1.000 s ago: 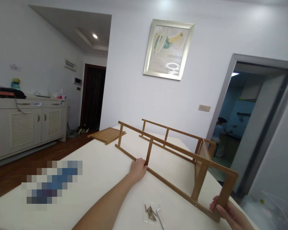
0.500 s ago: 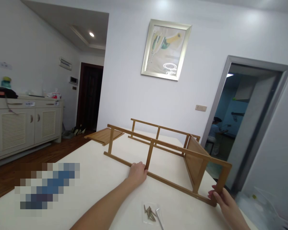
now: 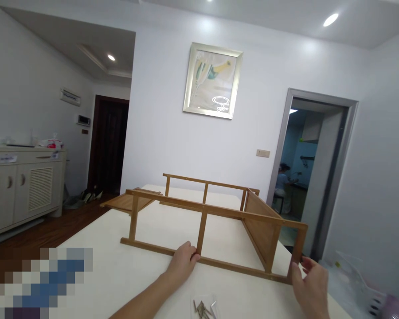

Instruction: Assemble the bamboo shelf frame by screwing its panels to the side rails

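A brown wooden shelf frame [image 3: 202, 230] lies on its side on the white table [image 3: 96, 261], its two ladder-like sides joined at the right by a wooden panel [image 3: 261, 226]. My left hand [image 3: 183, 262] is closed around the near side's lower rail, just left of the middle upright. At the frame's right end, my right hand [image 3: 312, 283] grips the end piece, thumb on the near face and fingertips partly hidden behind. In front, at the bottom edge of the view, lie a clear bag with several screws [image 3: 202, 309] and a bent metal hex key [image 3: 213, 309].
A loose wooden panel [image 3: 128, 202] lies on the table's far left. Past the right edge stand a white perforated basket [image 3: 374, 301] and clear plastic [image 3: 346, 270]. A cabinet [image 3: 26, 186] stands at the left wall. A person [image 3: 283, 184] sits beyond the doorway.
The view has shifted, so the room sits further left and the table lower. The near side of the frame looks slightly closer. Both hands stay at about the same places on it.
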Demonstrator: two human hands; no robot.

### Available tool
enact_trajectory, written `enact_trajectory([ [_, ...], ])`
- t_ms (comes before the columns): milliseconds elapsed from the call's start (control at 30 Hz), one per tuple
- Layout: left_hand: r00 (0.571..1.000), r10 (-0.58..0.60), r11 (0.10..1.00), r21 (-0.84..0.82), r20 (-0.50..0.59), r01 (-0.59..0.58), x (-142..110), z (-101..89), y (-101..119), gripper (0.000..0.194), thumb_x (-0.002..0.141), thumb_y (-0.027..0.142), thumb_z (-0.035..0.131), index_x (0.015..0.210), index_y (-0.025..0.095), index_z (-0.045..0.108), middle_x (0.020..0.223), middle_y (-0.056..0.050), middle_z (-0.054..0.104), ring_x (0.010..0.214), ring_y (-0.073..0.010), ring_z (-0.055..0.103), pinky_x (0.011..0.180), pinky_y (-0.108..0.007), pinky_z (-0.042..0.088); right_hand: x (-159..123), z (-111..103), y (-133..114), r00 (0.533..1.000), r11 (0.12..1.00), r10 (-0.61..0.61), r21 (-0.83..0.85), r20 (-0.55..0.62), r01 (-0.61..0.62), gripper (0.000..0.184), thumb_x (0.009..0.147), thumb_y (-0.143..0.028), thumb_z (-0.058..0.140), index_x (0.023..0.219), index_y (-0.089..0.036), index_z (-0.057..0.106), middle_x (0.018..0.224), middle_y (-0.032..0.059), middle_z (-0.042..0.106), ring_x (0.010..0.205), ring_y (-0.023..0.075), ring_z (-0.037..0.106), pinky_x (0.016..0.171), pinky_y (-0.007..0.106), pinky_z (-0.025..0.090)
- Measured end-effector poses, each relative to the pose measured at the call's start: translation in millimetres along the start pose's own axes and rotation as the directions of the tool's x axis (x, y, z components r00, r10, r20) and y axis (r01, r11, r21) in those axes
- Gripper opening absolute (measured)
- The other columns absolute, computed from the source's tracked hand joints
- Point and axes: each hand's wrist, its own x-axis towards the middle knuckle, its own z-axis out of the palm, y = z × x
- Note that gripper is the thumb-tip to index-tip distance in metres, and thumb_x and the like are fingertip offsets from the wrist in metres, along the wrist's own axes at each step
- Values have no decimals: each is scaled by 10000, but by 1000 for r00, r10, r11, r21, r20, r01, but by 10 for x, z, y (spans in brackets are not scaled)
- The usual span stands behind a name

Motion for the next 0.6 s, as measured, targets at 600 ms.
enact_trajectory([
  [600,982,137,986,79,130,-148,-86,-28,142,264,915,278,402,800,197,625,910,-61,612,859,-186,588,782,-281,424,-655,882,-1028,654,902,-403,157,640,402,280,940,-285,342,723,-199,497,825,84,577,788,215,550,733,356,444],
])
